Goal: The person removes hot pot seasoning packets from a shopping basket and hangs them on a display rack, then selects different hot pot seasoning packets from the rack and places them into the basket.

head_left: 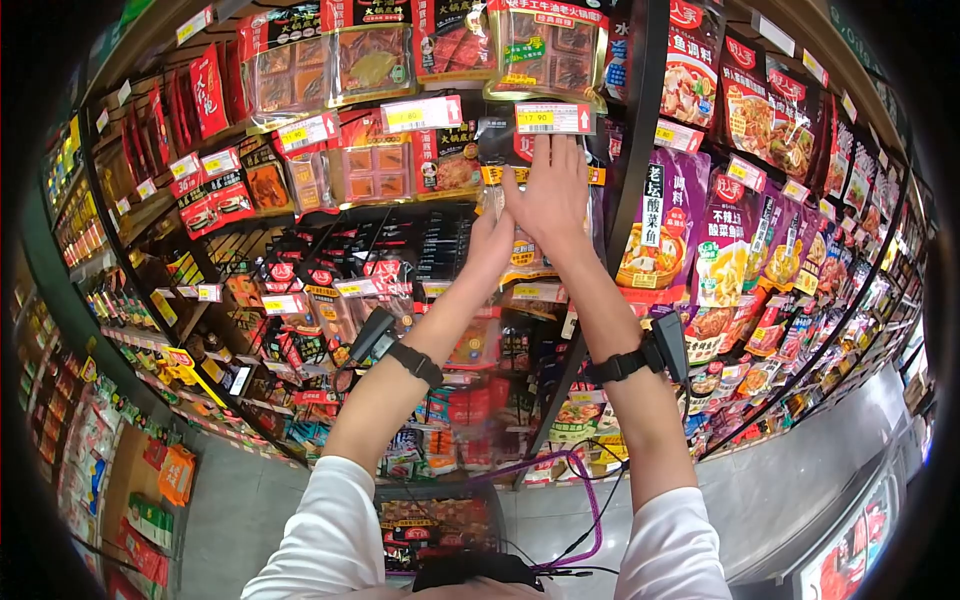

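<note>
A black packet with a yellow band and red logo (494, 150) hangs upright on the shelf, partly covered by both hands. My right hand (548, 190) lies flat against its front, fingers stretched upward just below a price tag (552, 118). My left hand (491, 240) is at the packet's lower left side, touching or overlapping the right hand. Its fingers are mostly hidden, so its grip does not show. Hotpot seasoning packs (380, 160) hang to the left in the same row. A purple seasoning pouch (665, 215) hangs to the right, past a dark upright post (640, 140).
Rows of packets on hooks fill the shelves, with price tags sticking out in front. Below me is a cart or basket with packets (435, 520) and a purple-edged rim (575, 470). Grey floor (250, 510) shows on both sides.
</note>
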Available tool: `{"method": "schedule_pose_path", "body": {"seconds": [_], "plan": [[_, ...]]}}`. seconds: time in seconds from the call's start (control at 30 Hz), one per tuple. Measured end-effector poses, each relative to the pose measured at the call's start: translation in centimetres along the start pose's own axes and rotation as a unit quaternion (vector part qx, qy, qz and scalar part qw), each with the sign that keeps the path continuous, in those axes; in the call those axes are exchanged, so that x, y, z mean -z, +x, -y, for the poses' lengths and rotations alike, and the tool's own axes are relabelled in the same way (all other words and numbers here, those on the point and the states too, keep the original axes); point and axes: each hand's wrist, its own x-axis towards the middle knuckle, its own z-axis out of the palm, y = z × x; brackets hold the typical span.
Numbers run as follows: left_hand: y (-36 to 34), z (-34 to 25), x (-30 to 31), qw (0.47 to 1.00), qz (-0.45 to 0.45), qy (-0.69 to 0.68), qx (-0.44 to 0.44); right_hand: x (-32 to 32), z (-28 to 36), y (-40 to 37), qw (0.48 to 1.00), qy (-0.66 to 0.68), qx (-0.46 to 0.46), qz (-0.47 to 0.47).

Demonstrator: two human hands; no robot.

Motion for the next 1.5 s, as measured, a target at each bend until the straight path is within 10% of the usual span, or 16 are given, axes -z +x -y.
{"method": "schedule_pose_path", "body": {"seconds": [1.2, 1.5], "plan": [[3.7, 1.8, 1.1, 0.997, -0.018, 0.057, -0.041, -2.6, -1.6, 0.6, 0.999, -0.032, -0.01, 0.015], [6.5, 4.7, 3.7, 0.972, -0.02, 0.226, -0.055, -5.0, -2.1, 2.5, 0.961, -0.066, -0.103, 0.246]]}}
